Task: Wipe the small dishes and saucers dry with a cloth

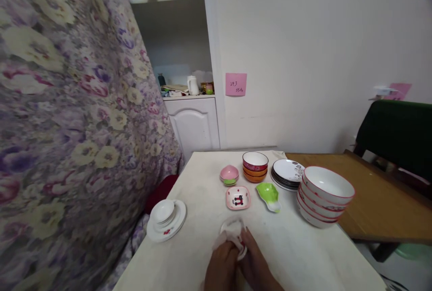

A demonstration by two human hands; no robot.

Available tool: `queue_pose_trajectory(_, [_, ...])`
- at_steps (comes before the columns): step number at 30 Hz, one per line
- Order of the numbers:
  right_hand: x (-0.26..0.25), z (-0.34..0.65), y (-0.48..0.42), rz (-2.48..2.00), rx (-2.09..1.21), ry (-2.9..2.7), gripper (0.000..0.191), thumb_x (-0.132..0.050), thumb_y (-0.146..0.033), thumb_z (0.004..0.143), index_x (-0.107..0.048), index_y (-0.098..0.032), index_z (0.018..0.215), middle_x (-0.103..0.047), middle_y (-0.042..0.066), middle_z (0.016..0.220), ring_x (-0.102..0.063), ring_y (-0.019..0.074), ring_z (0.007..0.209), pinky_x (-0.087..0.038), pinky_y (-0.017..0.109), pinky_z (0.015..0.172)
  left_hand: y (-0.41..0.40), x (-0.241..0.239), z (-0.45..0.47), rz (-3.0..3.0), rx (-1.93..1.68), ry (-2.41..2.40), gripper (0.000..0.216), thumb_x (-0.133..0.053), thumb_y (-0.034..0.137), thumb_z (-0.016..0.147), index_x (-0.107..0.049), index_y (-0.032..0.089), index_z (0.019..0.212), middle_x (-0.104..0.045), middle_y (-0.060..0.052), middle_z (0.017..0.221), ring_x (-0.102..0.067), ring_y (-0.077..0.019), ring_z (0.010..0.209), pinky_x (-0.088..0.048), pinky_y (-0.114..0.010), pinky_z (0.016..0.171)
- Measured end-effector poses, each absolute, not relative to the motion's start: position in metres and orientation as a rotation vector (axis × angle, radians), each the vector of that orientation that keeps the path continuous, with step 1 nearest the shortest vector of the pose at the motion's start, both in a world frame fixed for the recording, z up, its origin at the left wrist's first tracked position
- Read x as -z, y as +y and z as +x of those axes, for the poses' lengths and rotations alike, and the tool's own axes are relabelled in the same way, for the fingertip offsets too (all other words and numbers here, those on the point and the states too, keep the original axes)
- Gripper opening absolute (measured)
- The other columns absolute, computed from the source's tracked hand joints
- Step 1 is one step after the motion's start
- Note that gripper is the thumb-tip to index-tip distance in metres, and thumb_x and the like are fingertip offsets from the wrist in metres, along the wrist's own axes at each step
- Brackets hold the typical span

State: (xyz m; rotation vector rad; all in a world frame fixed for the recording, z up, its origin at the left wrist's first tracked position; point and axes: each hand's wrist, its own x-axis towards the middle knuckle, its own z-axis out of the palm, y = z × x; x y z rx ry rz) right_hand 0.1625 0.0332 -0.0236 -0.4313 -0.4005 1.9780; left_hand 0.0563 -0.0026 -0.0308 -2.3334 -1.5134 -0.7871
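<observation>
Low at the front of the table, my two hands are close together around a small white dish (232, 222) with a bit of red on it. My left hand (221, 265) is closed on a crumpled white cloth (230, 235), which lies against the dish and covers much of it. My right hand (254, 257) grips the dish's right side, fingers wrapped at its edge. Just beyond them sits a pink-rimmed square dish (238, 198) with a cartoon figure. To its right lies a green leaf-shaped dish (268, 193).
White plates with small bowls (162, 212) stand at left. Farther back are pink and green small bowls (229, 173), stacked red and orange bowls (255, 168) and dark-edged plates (288, 172). Large red-rimmed bowls (324, 196) stand near the right edge. A floral curtain (84, 124) hangs at left.
</observation>
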Motion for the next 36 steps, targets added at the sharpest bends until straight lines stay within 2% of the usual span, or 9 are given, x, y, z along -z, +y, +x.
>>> queue_pose_trajectory(3, [0.025,0.166,0.032,-0.501,-2.011,-0.336,0.031,-0.072,-0.046,0.07,-0.07,-0.019,0.085,-0.075,0.005,0.085,-0.067,0.0225,0.079,-0.052,0.034,0.069,0.003,0.037,0.076,-2.285,0.803,-1.545,0.03,-0.051,0.0,0.069,-0.061,0.017,0.092,-0.072,-0.007,0.087,-0.069,-0.0214,0.08,-0.06,-0.035,0.067])
queue_pose_trajectory(6, [0.024,0.168,0.035,-0.49,-2.123,-0.276,0.036,-0.064,-0.051,0.075,-0.07,-0.016,0.073,-0.075,0.007,0.076,-0.068,0.024,0.077,-0.052,0.035,0.068,0.007,0.04,0.077,-2.315,0.801,-1.474,0.035,-0.052,0.002,0.068,-0.061,0.018,0.098,-0.073,-0.007,0.092,-0.069,-0.0216,0.087,-0.06,-0.034,0.073])
queue_pose_trajectory(11, [0.024,0.164,0.041,-0.401,-2.077,-0.284,0.033,-0.07,-0.043,0.073,-0.072,-0.016,0.093,-0.076,0.005,0.087,-0.068,0.0221,0.083,-0.052,0.033,0.072,0.006,0.029,0.061,-2.366,0.727,-1.533,0.057,-0.051,0.0,0.06,-0.06,0.02,0.113,-0.07,-0.011,0.111,-0.065,-0.026,0.102,-0.056,-0.044,0.087])
queue_pose_trajectory(13, [0.024,0.165,0.041,-0.433,-2.066,-0.252,0.031,-0.072,-0.041,0.071,-0.072,-0.016,0.091,-0.076,0.005,0.087,-0.068,0.0212,0.085,-0.052,0.032,0.075,0.008,0.026,0.067,-2.377,0.681,-1.619,0.054,-0.05,0.0,0.062,-0.061,0.016,0.113,-0.069,-0.015,0.114,-0.064,-0.0286,0.105,-0.054,-0.047,0.089])
queue_pose_trajectory(16, [0.022,0.169,0.04,-0.497,-2.06,-0.199,0.028,-0.072,-0.042,0.07,-0.073,-0.017,0.083,-0.077,0.004,0.081,-0.068,0.0216,0.086,-0.052,0.032,0.077,0.009,0.021,0.079,-2.436,0.673,-1.635,0.052,-0.051,0.004,0.066,-0.06,0.011,0.117,-0.066,-0.018,0.119,-0.064,-0.0274,0.107,-0.055,-0.04,0.088])
queue_pose_trajectory(21, [0.023,0.167,0.041,-0.406,-2.071,-0.307,0.035,-0.071,-0.043,0.072,-0.071,-0.015,0.094,-0.076,0.006,0.091,-0.067,0.0223,0.089,-0.051,0.031,0.074,0.002,0.003,0.061,-2.551,0.73,-1.603,0.053,-0.051,0.004,0.062,-0.062,0.024,0.11,-0.069,-0.006,0.113,-0.063,-0.0218,0.104,-0.051,-0.04,0.094])
queue_pose_trajectory(27, [0.026,0.168,0.04,-0.379,-2.114,-0.287,0.032,-0.065,-0.043,0.077,-0.072,-0.013,0.087,-0.076,0.006,0.078,-0.068,0.0218,0.08,-0.051,0.031,0.069,-0.001,0.028,0.056,-2.537,0.793,-1.575,0.049,-0.046,0.002,0.064,-0.064,0.02,0.106,-0.071,-0.009,0.103,-0.066,-0.021,0.096,-0.055,-0.038,0.086])
queue_pose_trajectory(31, [0.022,0.172,0.039,-0.492,-2.127,-0.226,0.032,-0.064,-0.043,0.078,-0.073,-0.013,0.08,-0.075,0.006,0.068,-0.069,0.0225,0.08,-0.051,0.031,0.069,0.003,0.031,0.069,-2.564,0.733,-1.557,0.06,-0.048,0.004,0.063,-0.055,0.014,0.122,-0.064,-0.015,0.122,-0.06,-0.0258,0.112,-0.054,-0.04,0.091])
queue_pose_trajectory(36, [0.022,0.166,0.041,-0.41,-2.037,-0.24,0.03,-0.072,-0.036,0.073,-0.072,-0.015,0.095,-0.077,0.005,0.088,-0.067,0.0192,0.09,-0.051,0.028,0.078,0.008,-0.001,0.065,-2.598,0.643,-1.706,0.06,-0.049,0.006,0.067,-0.055,0.021,0.124,-0.063,-0.009,0.125,-0.055,-0.0277,0.119,-0.044,-0.052,0.102])
